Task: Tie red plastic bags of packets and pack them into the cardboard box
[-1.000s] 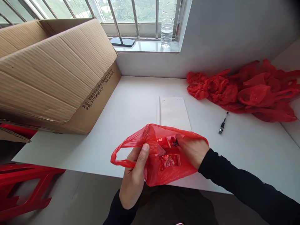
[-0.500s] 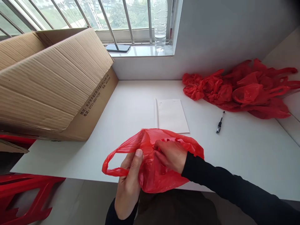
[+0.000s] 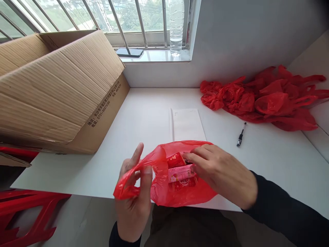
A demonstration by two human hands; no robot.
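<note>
A red plastic bag (image 3: 159, 176) sits at the table's front edge with its mouth open toward me. Inside lie several small wrapped packets: a red packet (image 3: 176, 160) at the back, a pink packet (image 3: 180, 173) with a flower print in the middle, and a darker red packet (image 3: 184, 184) in front. My left hand (image 3: 135, 202) grips the bag by its left handle, thumb against the film and index finger raised. Over the right side of the mouth, my right hand (image 3: 223, 169) has its fingers stretched out above the packets; its fingertips partly cover them.
A large cardboard box (image 3: 59, 99) stands at the left. Behind the bag lies a white notebook (image 3: 189, 123), with a pen (image 3: 241, 135) to its right. Crumpled red bags (image 3: 269, 97) lie against the wall. A phone (image 3: 130, 52) and a water bottle (image 3: 176, 31) are on the windowsill.
My right hand has drawn back out of the bag toward the right, and its fingers have straightened. The packets now show. My left hand has shifted slightly left along the bag's handle.
</note>
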